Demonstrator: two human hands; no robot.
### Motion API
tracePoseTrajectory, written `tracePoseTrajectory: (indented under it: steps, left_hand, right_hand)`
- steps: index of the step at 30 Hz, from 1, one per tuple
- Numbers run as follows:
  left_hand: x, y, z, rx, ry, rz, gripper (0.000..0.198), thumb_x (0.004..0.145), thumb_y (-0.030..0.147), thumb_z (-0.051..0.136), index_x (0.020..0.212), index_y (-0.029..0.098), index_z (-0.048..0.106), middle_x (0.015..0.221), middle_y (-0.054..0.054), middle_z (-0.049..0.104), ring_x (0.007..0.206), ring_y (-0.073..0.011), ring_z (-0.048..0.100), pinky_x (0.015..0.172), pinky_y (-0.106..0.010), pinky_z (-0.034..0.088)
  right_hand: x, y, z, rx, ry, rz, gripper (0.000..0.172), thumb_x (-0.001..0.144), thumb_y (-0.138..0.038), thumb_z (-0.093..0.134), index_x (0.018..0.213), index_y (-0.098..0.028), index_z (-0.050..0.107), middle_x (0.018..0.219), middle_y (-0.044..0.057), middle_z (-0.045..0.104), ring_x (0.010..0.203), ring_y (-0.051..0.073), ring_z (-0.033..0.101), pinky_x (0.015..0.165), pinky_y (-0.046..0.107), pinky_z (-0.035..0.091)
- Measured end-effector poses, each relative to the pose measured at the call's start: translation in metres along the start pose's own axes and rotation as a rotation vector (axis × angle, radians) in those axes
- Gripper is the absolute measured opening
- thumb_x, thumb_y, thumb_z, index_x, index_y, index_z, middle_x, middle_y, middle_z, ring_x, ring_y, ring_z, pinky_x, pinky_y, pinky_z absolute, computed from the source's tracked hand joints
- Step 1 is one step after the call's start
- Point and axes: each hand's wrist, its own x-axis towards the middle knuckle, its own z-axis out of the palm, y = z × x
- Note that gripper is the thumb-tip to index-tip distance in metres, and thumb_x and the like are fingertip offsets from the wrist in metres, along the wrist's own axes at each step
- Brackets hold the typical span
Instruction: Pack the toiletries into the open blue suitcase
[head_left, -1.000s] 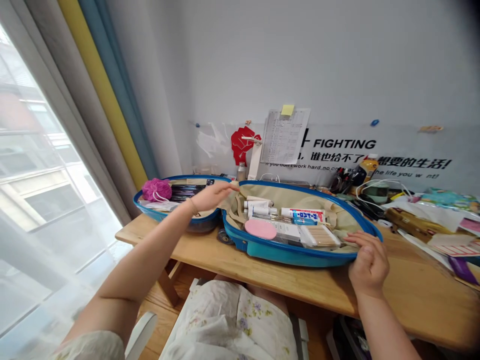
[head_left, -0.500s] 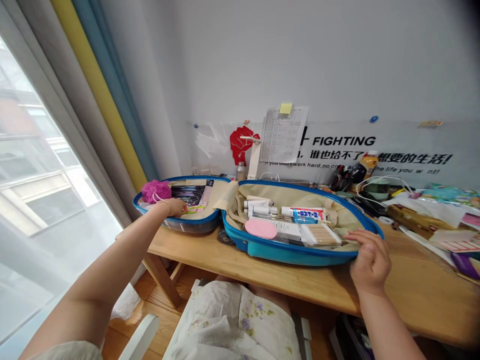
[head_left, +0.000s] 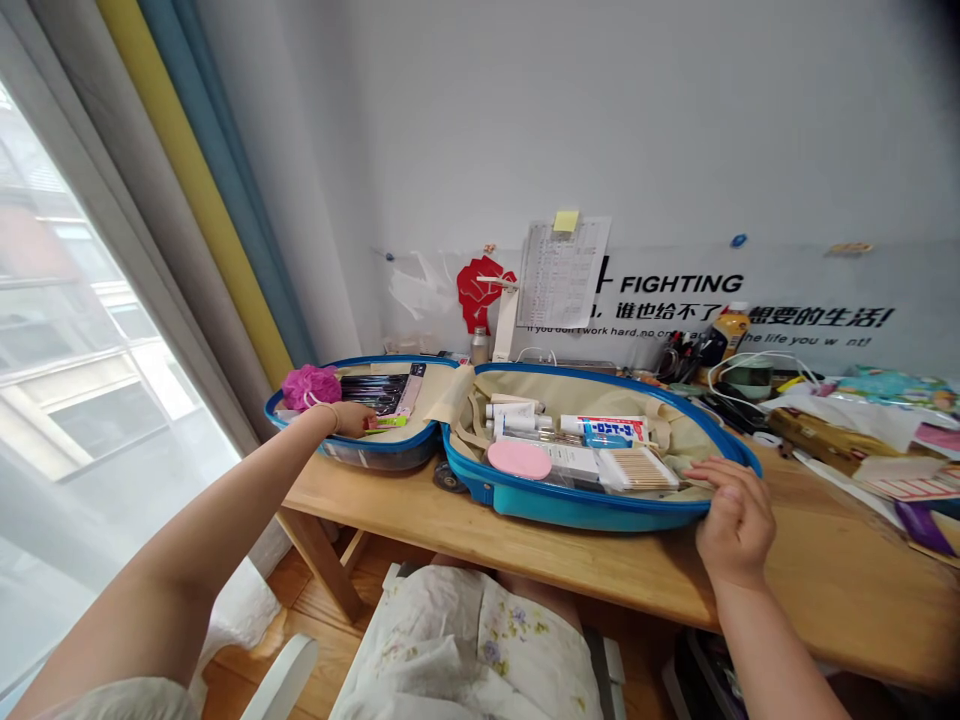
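A blue suitcase (head_left: 592, 510) with a beige lining lies opened out in two halves on a wooden desk. In its left half, my left hand (head_left: 351, 418) has its fingers closed at the end of a small yellow-green packet (head_left: 390, 423). A purple bath puff (head_left: 309, 386) and a pack of dark, slender items (head_left: 375, 392) are beside that hand. Over the right half's rim rests my right hand (head_left: 739, 510), fingers stretched out and nothing held. Near it are a pack of cotton swabs (head_left: 639, 470), a pink oval item (head_left: 519, 460) and a toothpaste box (head_left: 604, 427).
The wooden desk (head_left: 817, 560) carries a brown pouch (head_left: 825, 440), papers and cables at the right. An orange-labelled bottle (head_left: 729, 335) stands behind. A white stand (head_left: 506, 320) rises behind the suitcase. A white chair arm (head_left: 281, 680) is at lower left.
My left hand stays at the yellow-green packet, which now shows a little more clearly. My right hand remains on the rim. The whole view has shifted slightly.
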Motion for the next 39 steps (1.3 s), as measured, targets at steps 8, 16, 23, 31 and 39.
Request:
tracePoseTrajectory:
  steps: [8,16,23,31,39]
  left_hand:
    - [-0.012,0.013,-0.018,-0.106,0.236,0.015,0.044,0.088,0.045,0.034,0.110,0.016,0.060,0.092,-0.009,0.071,0.080,-0.0248,0.065,0.074,-0.032,0.049]
    - [-0.007,0.103,-0.060,-0.141,0.491,0.352,0.049,0.097,0.045,0.025,0.134,0.024,0.050,0.119,-0.006,0.065,0.111,-0.0227,0.059,0.095,-0.031,0.044]
    - [0.027,0.193,-0.052,0.034,0.328,0.576,0.045,0.097,0.031,0.037,0.138,0.018,0.049,0.129,-0.012,0.059,0.114,-0.0226,0.059,0.100,-0.030,0.041]
    - [0.038,0.217,-0.042,0.041,0.209,0.631,0.046,0.091,0.032,0.052,0.135,0.020,0.051,0.129,-0.010,0.062,0.114,-0.0233,0.060,0.095,-0.030,0.044]
    - [0.033,0.210,-0.046,-0.038,0.296,0.603,0.040,0.088,0.029,0.055,0.127,0.023,0.059,0.126,-0.007,0.063,0.111,-0.0208,0.061,0.097,-0.028,0.044]
  right_hand:
    - [0.000,0.001,0.000,0.007,0.011,-0.064,0.042,0.094,-0.033,0.032,0.073,-0.019,0.066,0.080,0.009,0.068,0.090,0.023,0.066,0.089,0.047,0.049]
    - [0.000,-0.001,-0.001,-0.004,-0.005,-0.013,0.047,0.094,-0.041,0.030,0.072,-0.019,0.065,0.078,0.009,0.067,0.091,0.025,0.066,0.089,0.048,0.049]
    - [0.000,0.002,-0.002,-0.001,-0.010,-0.045,0.046,0.095,-0.039,0.029,0.072,-0.019,0.064,0.079,0.010,0.067,0.090,0.025,0.065,0.088,0.048,0.049]
    - [0.000,0.001,-0.001,0.006,-0.001,-0.045,0.046,0.096,-0.039,0.030,0.072,-0.020,0.064,0.078,0.010,0.067,0.090,0.024,0.065,0.088,0.047,0.049]
    - [0.000,0.000,-0.001,0.012,0.002,-0.056,0.044,0.094,-0.036,0.031,0.073,-0.019,0.066,0.079,0.009,0.068,0.091,0.025,0.065,0.088,0.048,0.049]
